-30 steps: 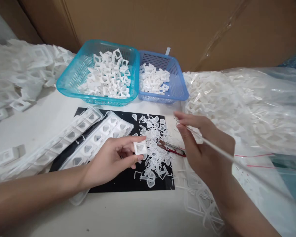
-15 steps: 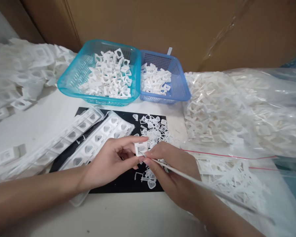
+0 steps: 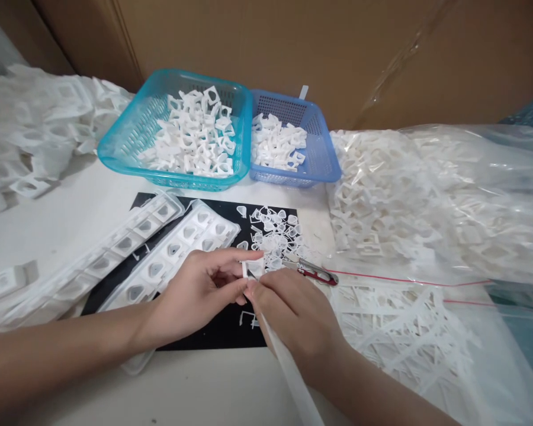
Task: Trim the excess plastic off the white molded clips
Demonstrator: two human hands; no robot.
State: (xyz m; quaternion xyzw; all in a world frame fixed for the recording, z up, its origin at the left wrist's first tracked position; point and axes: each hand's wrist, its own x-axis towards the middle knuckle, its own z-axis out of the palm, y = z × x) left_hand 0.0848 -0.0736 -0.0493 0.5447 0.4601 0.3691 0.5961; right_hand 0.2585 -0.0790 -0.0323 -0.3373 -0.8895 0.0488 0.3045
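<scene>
Two hands are at work, close together over one black mat on the worktop. The left hand grips one small white part between thumb and forefinger, above the mat. The right hand is closed around one slender pale tool; the tip of the tool is at the opening of the part, and its shank extends to the lower edge of view.

Containers: two baskets stand side by side at the rear. The teal basket holds a heap of white pieces, too many to count; the blue basket holds a smaller heap. Two compartmented strips lie obliquely, partly on the mat; each compartment visible contains a rounded grey shape. On the right, one large clear bag is filled with white pieces. Nearer, flat white frames lie under clear film.

Loose items: one red-and-grey hand tool; uncounted translucent offcuts on the mat; one white block, far left.
</scene>
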